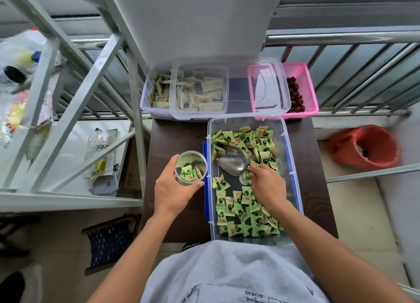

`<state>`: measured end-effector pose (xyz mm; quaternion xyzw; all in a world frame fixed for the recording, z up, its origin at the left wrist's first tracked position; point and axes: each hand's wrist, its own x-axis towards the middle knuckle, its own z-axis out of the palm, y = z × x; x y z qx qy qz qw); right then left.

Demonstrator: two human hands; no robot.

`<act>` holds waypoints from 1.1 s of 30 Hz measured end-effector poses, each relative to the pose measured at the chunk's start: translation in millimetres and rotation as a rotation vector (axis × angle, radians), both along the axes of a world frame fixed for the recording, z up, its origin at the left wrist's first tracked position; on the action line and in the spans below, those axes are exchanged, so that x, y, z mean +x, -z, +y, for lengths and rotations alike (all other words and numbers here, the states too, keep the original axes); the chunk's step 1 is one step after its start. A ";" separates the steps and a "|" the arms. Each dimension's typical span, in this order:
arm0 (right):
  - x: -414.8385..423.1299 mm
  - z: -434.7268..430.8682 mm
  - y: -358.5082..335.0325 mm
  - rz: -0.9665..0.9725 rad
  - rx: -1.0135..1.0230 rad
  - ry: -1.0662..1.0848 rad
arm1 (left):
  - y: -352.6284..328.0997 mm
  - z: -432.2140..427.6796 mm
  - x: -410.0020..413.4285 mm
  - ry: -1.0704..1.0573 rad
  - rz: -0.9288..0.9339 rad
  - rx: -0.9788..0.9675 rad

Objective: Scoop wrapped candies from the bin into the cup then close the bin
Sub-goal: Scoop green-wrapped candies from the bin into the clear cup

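right fingers: curled round the short handle of the metal scoop (234, 163); the right hand (267, 184) is low inside the bin.
scoop: bowl looks empty, mouth facing the far candy heap, resting among the wrappers.
left fingers: wrapped round the clear cup (191, 167), thumb on the near side; the left hand (172, 189) holds it just beside the bin's left wall.
cup: a few green candies at the bottom, far from full. Resting on the table (172, 139) or lifted: cannot tell.
candies (254, 141): two heaps, far and near, with bare floor between.
bin (295, 177): open, blue latches hanging down.
lid (238, 86): apparently the clear one lying across the two back containers.
risk 1: scoop mouth is wider than the cup, so a fast tip would probably send candies onto the table.
risk 2: a wrapper left on the rim could stop the lid seating.
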<state>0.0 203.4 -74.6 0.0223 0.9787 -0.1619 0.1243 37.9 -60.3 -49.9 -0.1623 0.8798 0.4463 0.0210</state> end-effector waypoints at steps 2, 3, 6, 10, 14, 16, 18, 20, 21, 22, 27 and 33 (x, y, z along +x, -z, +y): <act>-3.4 -1.9 -0.2 0.004 -0.038 0.010 | 1.4 -1.2 -0.2 -0.008 -0.009 0.004; -5.3 -2.3 0.6 -0.027 -0.082 0.030 | 1.5 -1.5 -0.1 -0.010 -0.013 0.007; -9.3 2.2 5.8 -0.176 -0.294 0.137 | 1.5 -2.1 1.0 -0.004 -0.015 0.019; -8.0 11.5 11.8 -0.335 -0.593 0.309 | -0.3 -1.3 2.6 -0.004 -0.006 0.016; -4.7 11.5 10.1 -0.278 -0.477 0.233 | -1.5 0.1 3.0 -0.009 0.004 0.027; -4.5 5.6 4.5 -0.152 -0.245 0.121 | -1.6 -0.4 3.2 -0.009 0.004 0.028; -4.7 -3.6 -0.1 -0.004 -0.081 0.063 | -1.8 -1.1 4.0 -0.005 0.005 0.029; -5.9 -13.9 -0.7 0.069 -0.031 0.047 | -1.8 -2.1 4.9 -0.002 0.004 0.033; -7.3 -17.9 0.6 0.064 -0.043 0.058 | -1.8 -2.5 5.4 -0.001 0.003 0.034; -8.7 -20.4 1.3 0.040 -0.079 0.083 | -1.9 -2.9 6.1 0.000 0.001 0.034; -12.0 -7.6 15.3 -0.149 -0.417 0.250 | -0.8 -3.3 8.6 0.007 -0.008 0.030; -7.1 7.1 24.4 -0.209 -0.646 0.295 | 0.2 -2.6 7.7 0.003 -0.010 0.030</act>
